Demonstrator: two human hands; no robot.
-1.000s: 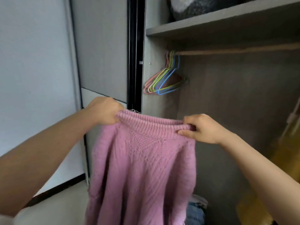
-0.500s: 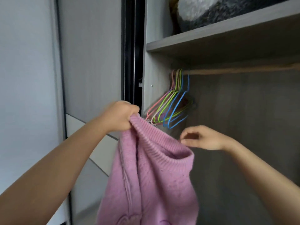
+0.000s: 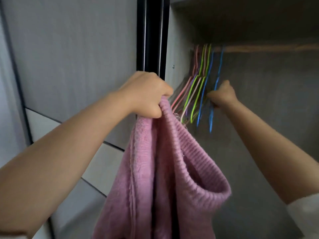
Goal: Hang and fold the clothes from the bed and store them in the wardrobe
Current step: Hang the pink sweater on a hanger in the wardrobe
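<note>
My left hand (image 3: pixel 146 94) grips the ribbed edge of a pink knitted sweater (image 3: pixel 155 178), which hangs down from it in front of the open wardrobe. My right hand (image 3: pixel 221 95) is up at a bunch of coloured wire hangers (image 3: pixel 195 94) on the wooden rail (image 3: pixel 267 48). Its fingers are curled around the rightmost blue hanger (image 3: pixel 217 78), which is blurred and stands a little apart from the pink, green and blue ones.
The dark sliding-door frame (image 3: pixel 151 33) stands just behind my left hand, with grey door panels (image 3: pixel 77 49) to its left. A shelf underside (image 3: pixel 241 18) caps the hanging space. The grey back wall (image 3: pixel 276 109) lies to the right of the hangers.
My right hand let go of the sweater's edge and rose to the hangers, closing on a blue one. The sweater now hangs from my left hand alone, which lifted slightly.
</note>
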